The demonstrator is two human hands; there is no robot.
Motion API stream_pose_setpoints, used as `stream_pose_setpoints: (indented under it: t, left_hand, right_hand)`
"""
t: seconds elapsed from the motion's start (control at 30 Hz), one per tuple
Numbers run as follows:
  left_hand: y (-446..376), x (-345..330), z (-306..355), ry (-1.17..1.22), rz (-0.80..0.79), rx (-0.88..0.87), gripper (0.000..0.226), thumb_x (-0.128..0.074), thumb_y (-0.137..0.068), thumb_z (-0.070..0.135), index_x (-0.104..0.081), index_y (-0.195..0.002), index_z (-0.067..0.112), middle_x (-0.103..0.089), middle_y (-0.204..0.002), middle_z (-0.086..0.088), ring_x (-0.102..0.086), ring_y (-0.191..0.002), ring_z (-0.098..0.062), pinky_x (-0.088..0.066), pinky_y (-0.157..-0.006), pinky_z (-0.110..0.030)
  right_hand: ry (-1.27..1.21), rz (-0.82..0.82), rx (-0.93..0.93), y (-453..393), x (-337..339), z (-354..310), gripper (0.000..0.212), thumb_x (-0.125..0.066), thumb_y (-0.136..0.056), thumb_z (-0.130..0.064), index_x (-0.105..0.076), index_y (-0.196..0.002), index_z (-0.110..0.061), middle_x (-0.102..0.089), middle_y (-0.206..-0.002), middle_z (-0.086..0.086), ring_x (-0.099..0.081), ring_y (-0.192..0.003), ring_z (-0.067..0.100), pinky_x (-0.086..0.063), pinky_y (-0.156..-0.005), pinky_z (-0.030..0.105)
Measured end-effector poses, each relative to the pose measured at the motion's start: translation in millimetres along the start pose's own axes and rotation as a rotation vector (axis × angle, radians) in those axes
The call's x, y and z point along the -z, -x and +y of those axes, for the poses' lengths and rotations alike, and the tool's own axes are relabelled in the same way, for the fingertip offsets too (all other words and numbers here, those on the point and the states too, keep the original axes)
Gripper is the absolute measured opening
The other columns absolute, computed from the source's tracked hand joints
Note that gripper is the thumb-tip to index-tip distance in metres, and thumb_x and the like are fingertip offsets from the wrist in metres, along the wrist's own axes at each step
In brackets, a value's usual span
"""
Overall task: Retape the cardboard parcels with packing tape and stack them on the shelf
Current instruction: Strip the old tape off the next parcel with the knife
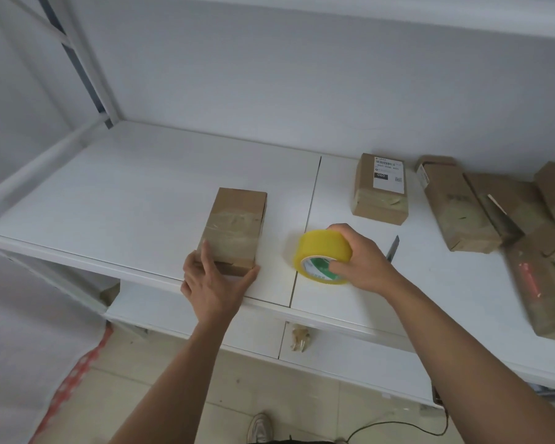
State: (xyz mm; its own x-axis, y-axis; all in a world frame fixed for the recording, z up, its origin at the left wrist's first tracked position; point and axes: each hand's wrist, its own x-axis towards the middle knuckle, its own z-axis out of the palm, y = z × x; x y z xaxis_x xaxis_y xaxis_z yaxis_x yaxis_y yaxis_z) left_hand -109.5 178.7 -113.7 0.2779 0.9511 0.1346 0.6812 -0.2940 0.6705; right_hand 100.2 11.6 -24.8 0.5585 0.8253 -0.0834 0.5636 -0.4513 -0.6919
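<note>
Head view, read from left to right. At lower centre-left the left hand [214, 283] cups the near end of a small cardboard parcel [234, 227], fingers laid along its left side and thumb against its right corner; the parcel lies flat on the white shelf [109, 200], close to the front edge, with clear tape already banding its middle. Just right of it, across the seam between shelf boards, the right hand [359, 257] grips a yellow roll of packing tape [321, 256], fingers curled over its rim, the roll touching or barely above the surface. A grey blade-like tool [393, 248] shows behind that hand.

For a sound seal, the left hand should probably pin the parcel while the tape's free end is drawn over the near flap and pressed flat.

Further right stand a labelled parcel [380, 189] and, at the right edge, a loose heap of parcels [481, 209]. These crowd the right side; the shelf's left half offers stacking room.
</note>
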Motion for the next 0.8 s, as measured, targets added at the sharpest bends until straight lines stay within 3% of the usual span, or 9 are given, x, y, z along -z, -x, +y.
stream_pose_setpoints:
  t: [0.23,0.8]
  left_hand:
    - [-2,-2,-2,-0.041,-0.031,0.014,0.121,-0.07,-0.056,0.08,-0.015,-0.152,0.03,-0.021,-0.148,-0.012,-0.032,-0.135,-0.035,-0.026,-0.112,-0.053]
    - [-1,-5,-3,-0.08,-0.015,-0.003,0.111,-0.071,-0.059,0.079,-0.024,-0.149,0.034,-0.021,-0.149,-0.013,-0.034,-0.133,-0.037,-0.028,-0.111,-0.053]
  right_hand:
    - [0.219,-0.079,0.055,-7,10,-4,0.072,-0.065,-0.083,-0.025,-0.031,-0.141,-0.053,-0.049,-0.124,-0.009,-0.049,-0.107,0.018,-0.047,-0.088,0.039]
    - [0.351,-0.15,0.057,-6,8,-5,0.069,-0.059,-0.087,-0.03,-0.026,-0.141,-0.056,-0.046,-0.114,-0.009,-0.05,-0.102,0.018,-0.048,-0.08,0.037]
